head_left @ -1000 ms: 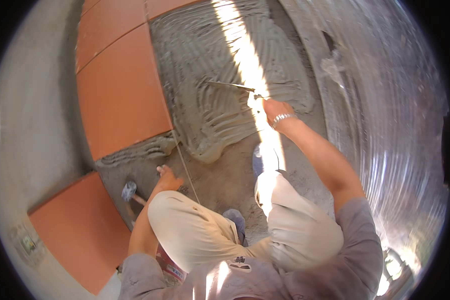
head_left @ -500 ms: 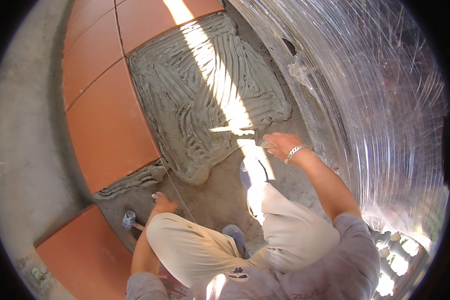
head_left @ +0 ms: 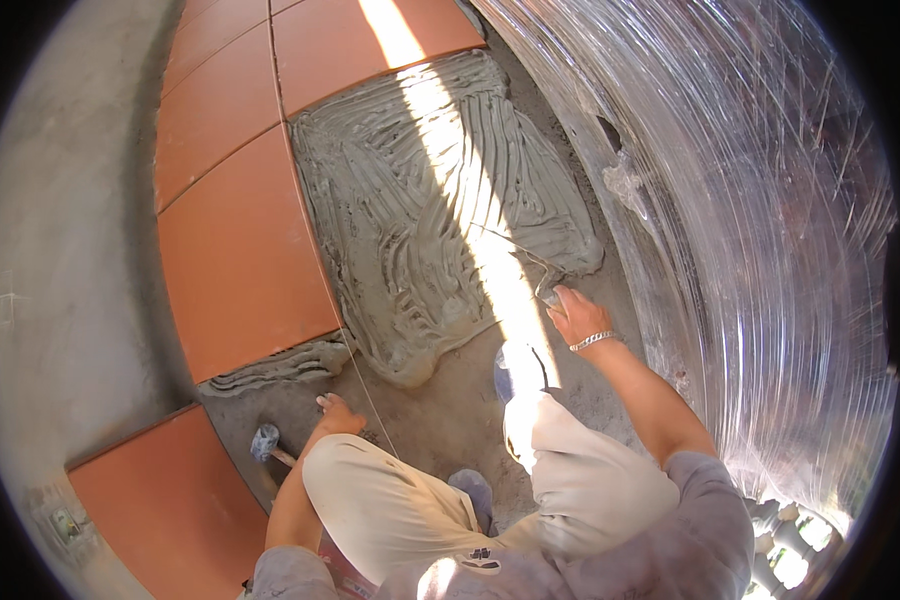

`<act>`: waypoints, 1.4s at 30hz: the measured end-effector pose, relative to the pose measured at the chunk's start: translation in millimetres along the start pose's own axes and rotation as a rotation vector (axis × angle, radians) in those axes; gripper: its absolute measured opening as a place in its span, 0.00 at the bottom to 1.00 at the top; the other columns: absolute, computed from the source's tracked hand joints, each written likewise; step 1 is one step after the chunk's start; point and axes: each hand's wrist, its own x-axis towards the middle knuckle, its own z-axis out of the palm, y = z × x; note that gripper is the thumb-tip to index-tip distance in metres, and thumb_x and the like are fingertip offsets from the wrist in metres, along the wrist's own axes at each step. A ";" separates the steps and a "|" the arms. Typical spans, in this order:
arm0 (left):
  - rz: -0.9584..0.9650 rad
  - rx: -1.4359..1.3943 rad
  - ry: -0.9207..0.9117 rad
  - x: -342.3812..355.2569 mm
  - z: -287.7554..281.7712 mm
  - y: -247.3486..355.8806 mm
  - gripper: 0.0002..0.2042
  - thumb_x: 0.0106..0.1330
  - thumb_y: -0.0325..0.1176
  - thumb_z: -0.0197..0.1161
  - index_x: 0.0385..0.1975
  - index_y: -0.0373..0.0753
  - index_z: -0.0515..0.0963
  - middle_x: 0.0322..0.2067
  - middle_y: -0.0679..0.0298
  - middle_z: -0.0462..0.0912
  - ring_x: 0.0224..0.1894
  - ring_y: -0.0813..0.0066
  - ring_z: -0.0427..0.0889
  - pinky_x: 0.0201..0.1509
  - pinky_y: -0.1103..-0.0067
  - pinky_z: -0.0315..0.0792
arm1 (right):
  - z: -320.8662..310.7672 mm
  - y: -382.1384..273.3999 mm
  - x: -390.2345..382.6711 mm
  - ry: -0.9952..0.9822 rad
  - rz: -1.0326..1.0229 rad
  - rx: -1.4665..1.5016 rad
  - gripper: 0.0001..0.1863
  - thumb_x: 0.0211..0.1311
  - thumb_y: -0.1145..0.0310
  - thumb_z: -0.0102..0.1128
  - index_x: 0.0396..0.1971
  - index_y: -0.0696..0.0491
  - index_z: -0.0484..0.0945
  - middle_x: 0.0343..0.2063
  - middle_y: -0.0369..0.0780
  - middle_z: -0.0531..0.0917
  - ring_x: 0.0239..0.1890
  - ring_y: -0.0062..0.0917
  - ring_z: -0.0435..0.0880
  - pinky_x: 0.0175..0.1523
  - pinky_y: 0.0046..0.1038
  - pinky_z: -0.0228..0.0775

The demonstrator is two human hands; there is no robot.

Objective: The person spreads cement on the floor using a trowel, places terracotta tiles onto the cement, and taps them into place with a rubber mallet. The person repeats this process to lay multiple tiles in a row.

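My right hand (head_left: pixel 579 318), with a bracelet at the wrist, grips the handle of a trowel (head_left: pixel 542 272). The trowel's thin blade edge slants over the right part of the ridged grey mortar (head_left: pixel 400 220), partly lost in a bright strip of sunlight. Beside my bent left knee, my left hand (head_left: pixel 340 415) is low over the floor with its fingers loosely out and nothing visible in them. A mallet (head_left: pixel 265 442) with a pale head stands just left of that forearm, its handle partly hidden. Orange-brown square tiles (head_left: pixel 240 260) border the mortar on its left and far sides.
A loose tile (head_left: pixel 170 500) lies at the lower left. A thin string (head_left: pixel 372 400) runs from the tile edge toward me. Clear plastic wrapping (head_left: pixel 750 250) covers a large object along the right. A grey concrete strip (head_left: pixel 70 230) runs along the left. My shoe (head_left: pixel 518 370) is near the mortar.
The trowel has turned from lying nearly level to slanting across the mortar, and my right hand has swung with it. My left hand stays by the knee. The whole view has shifted slightly.
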 end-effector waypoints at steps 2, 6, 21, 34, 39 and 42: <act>-0.011 0.037 -0.013 -5.5 -3.0 6.5 0.54 0.59 0.45 0.62 0.66 0.13 0.31 0.67 0.20 0.27 0.73 0.30 0.36 0.75 0.65 0.50 | -4.3 -8.5 9.5 -0.046 0.013 -0.042 0.23 0.63 0.60 0.58 0.56 0.53 0.70 0.46 0.46 0.81 0.45 0.47 0.82 0.49 0.46 0.74; -0.014 0.114 -0.022 5.8 1.6 3.6 0.54 0.59 0.46 0.62 0.66 0.13 0.30 0.67 0.20 0.28 0.73 0.30 0.36 0.75 0.65 0.49 | -6.5 -16.4 19.9 -0.045 0.023 -0.104 0.20 0.64 0.59 0.59 0.51 0.53 0.70 0.45 0.46 0.81 0.43 0.47 0.82 0.47 0.46 0.75; -0.001 -0.059 0.032 -25.7 -4.8 13.6 0.55 0.54 0.44 0.68 0.72 0.27 0.34 0.72 0.34 0.30 0.76 0.42 0.40 0.74 0.57 0.52 | 48.5 45.3 -107.7 -0.155 0.570 0.023 0.20 0.56 0.54 0.64 0.43 0.52 0.78 0.32 0.51 0.85 0.38 0.45 0.84 0.42 0.45 0.75; -0.035 -0.190 0.201 -88.9 -4.3 37.9 0.52 0.53 0.32 0.67 0.74 0.36 0.37 0.76 0.50 0.30 0.77 0.58 0.43 0.74 0.57 0.52 | 81.9 7.7 -51.7 -0.466 0.345 -0.046 0.20 0.56 0.55 0.63 0.44 0.52 0.78 0.34 0.51 0.85 0.39 0.45 0.84 0.43 0.44 0.75; -0.064 -0.197 0.145 -64.7 2.0 37.4 0.52 0.53 0.28 0.65 0.74 0.35 0.34 0.75 0.48 0.29 0.77 0.58 0.43 0.73 0.59 0.54 | 60.7 -47.5 -12.2 -0.452 0.175 -0.024 0.19 0.56 0.56 0.63 0.44 0.52 0.79 0.34 0.50 0.85 0.39 0.45 0.84 0.44 0.43 0.75; -0.069 -0.075 0.169 -45.3 -6.3 40.2 0.45 0.55 0.33 0.67 0.72 0.36 0.48 0.73 0.48 0.46 0.72 0.57 0.58 0.68 0.60 0.62 | 43.0 -71.9 -8.5 -0.434 0.102 0.007 0.19 0.56 0.56 0.63 0.44 0.52 0.79 0.34 0.50 0.85 0.39 0.45 0.84 0.44 0.43 0.75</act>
